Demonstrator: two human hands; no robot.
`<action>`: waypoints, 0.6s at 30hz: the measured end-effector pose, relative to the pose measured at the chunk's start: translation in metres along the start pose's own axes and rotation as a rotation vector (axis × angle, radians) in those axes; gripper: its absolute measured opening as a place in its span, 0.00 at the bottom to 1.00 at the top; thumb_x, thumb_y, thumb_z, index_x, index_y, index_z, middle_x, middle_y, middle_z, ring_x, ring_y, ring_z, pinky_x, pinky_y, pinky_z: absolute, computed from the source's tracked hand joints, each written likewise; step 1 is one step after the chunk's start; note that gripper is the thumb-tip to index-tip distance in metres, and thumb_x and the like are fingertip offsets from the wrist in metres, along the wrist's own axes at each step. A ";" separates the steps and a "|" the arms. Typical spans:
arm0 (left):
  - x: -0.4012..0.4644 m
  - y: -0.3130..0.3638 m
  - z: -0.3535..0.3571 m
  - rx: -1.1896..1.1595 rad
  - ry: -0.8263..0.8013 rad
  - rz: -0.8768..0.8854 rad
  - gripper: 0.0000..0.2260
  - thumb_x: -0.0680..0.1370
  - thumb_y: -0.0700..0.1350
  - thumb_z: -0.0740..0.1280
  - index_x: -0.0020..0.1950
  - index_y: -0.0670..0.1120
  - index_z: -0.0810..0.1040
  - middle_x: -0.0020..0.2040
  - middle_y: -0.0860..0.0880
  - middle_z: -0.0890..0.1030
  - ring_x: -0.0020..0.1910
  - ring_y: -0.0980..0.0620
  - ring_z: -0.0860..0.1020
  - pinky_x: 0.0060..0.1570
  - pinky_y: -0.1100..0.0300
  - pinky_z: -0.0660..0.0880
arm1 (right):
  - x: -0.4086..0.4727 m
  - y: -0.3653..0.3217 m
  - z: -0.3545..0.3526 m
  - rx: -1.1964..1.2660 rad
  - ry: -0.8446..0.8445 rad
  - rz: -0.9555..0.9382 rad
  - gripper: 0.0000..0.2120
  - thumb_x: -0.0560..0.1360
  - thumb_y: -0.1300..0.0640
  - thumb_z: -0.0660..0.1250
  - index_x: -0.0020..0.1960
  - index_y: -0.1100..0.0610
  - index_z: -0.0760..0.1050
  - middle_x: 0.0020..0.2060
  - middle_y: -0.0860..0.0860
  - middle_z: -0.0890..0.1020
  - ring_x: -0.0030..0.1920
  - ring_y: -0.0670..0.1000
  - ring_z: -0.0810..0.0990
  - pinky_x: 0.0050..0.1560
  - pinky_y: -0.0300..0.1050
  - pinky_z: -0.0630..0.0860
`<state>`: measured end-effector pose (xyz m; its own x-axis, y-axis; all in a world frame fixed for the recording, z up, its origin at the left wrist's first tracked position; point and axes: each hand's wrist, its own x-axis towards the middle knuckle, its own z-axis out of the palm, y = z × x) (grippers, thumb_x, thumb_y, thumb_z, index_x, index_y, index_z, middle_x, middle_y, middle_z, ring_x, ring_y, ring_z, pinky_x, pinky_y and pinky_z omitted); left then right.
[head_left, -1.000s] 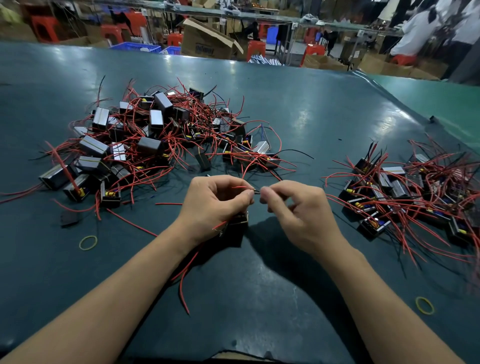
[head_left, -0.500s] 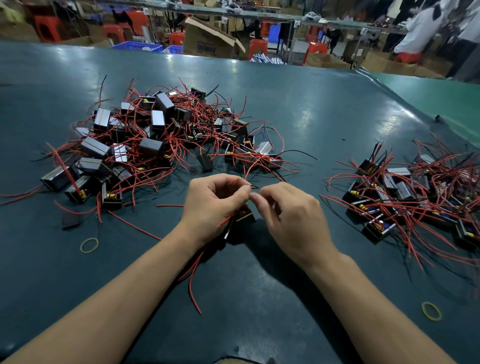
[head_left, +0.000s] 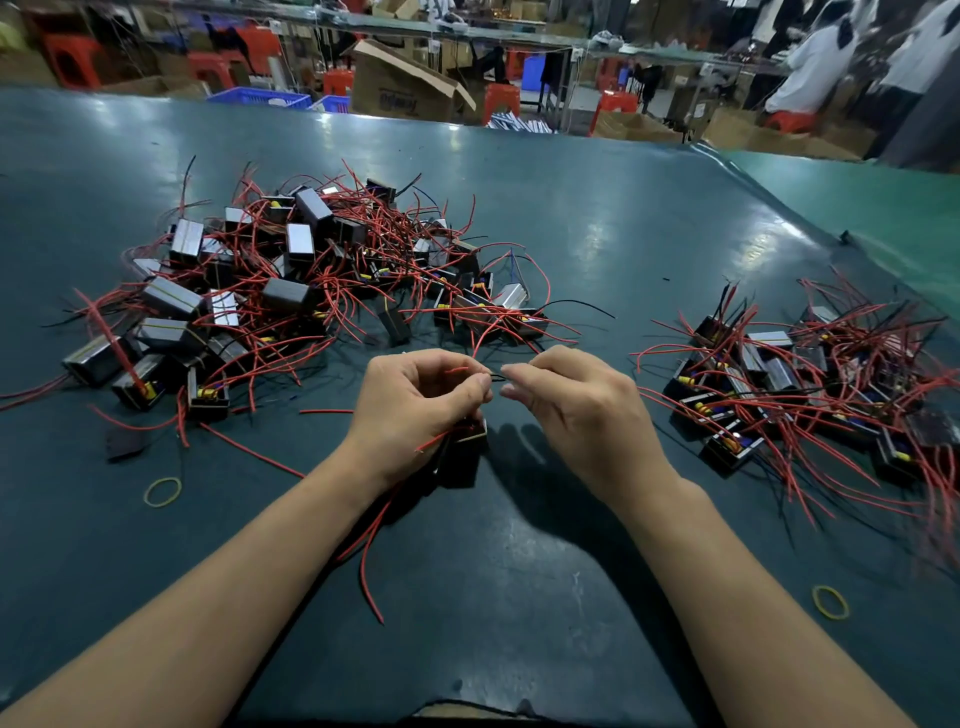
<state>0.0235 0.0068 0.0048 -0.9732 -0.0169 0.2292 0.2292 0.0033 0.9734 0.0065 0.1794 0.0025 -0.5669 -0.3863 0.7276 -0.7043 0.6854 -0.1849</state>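
A dark teal table (head_left: 519, 597) in a cluttered workshop is shown, with a large heap of wired boxes (head_left: 291, 291) at far left and a smaller heap (head_left: 810, 384) at right. Near the middle, a small black box (head_left: 465, 452) is held under the left hand (head_left: 415, 410), its grip curled closed around it. A thin black wire (head_left: 496, 378) is pinched at its right end by the right hand (head_left: 576, 410), and its long axis runs left to right between the two sets of fingertips.

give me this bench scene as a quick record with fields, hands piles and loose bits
left hand: holds a black box, pinches a thin black wire
right hand: pinches the same wire
left pile: boxes with red wires
right pile: boxes with red wires
left rubber band: loose on the table
right rubber band: loose, by the right forearm
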 end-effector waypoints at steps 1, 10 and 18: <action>0.000 0.000 0.000 -0.011 -0.004 -0.004 0.05 0.75 0.31 0.69 0.42 0.39 0.81 0.31 0.49 0.82 0.27 0.55 0.77 0.33 0.65 0.77 | 0.001 0.000 0.000 0.039 0.000 0.013 0.05 0.75 0.61 0.71 0.46 0.63 0.83 0.36 0.56 0.80 0.36 0.59 0.78 0.34 0.51 0.76; -0.003 -0.002 0.003 0.040 -0.046 0.054 0.08 0.73 0.31 0.71 0.40 0.43 0.83 0.32 0.49 0.83 0.29 0.56 0.78 0.34 0.64 0.76 | 0.010 -0.018 -0.003 1.643 -0.273 1.375 0.15 0.76 0.57 0.61 0.31 0.55 0.69 0.24 0.46 0.62 0.20 0.43 0.60 0.13 0.33 0.54; 0.004 0.001 -0.011 -0.102 -0.082 -0.123 0.07 0.79 0.36 0.65 0.52 0.39 0.82 0.44 0.44 0.86 0.41 0.53 0.83 0.44 0.63 0.80 | 0.007 -0.013 0.003 0.948 -0.048 1.012 0.18 0.77 0.53 0.68 0.29 0.55 0.77 0.26 0.53 0.68 0.23 0.46 0.63 0.22 0.35 0.57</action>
<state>0.0202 -0.0044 0.0063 -0.9912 0.0703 0.1118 0.1049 -0.0951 0.9899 0.0106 0.1660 0.0080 -0.9999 -0.0119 -0.0107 0.0106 0.0082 -0.9999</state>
